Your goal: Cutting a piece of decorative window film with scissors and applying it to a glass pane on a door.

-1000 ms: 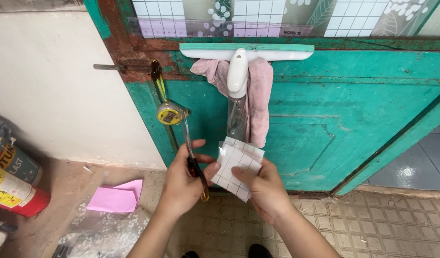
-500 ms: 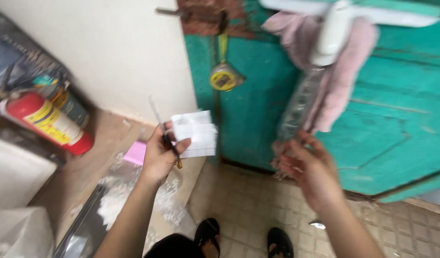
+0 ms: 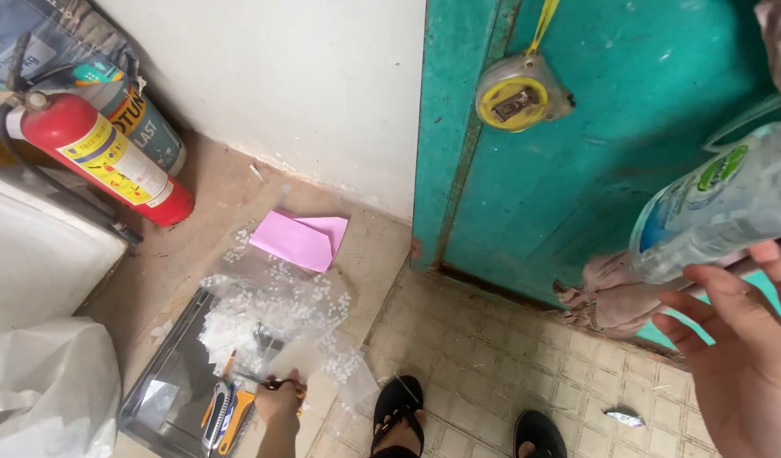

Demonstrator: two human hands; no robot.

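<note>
Clear plastic bottle [image 3: 730,208] hangs at right against teal door [image 3: 628,127], beside pink cloth [image 3: 615,297]; right hand [image 3: 751,365] just below it, palm open, fingers spread, fingertips near bottle but touching or not, cannot tell; bottle looks light, smooth, likely slippery, squashy under squeeze; best grasped round mid-body; left hand [image 3: 280,405] low over dark tray [image 3: 165,399], fingers closed on thin tool, kind unclear; plastic sheet [image 3: 280,314] crumpled alongside.

Teal door [image 3: 628,153], red fire extinguisher [image 3: 102,157] with yellow label, pink folded paper [image 3: 297,240], yellow tape measure [image 3: 516,103], dark tray [image 3: 174,386], possibly orange-handled tools.
</note>
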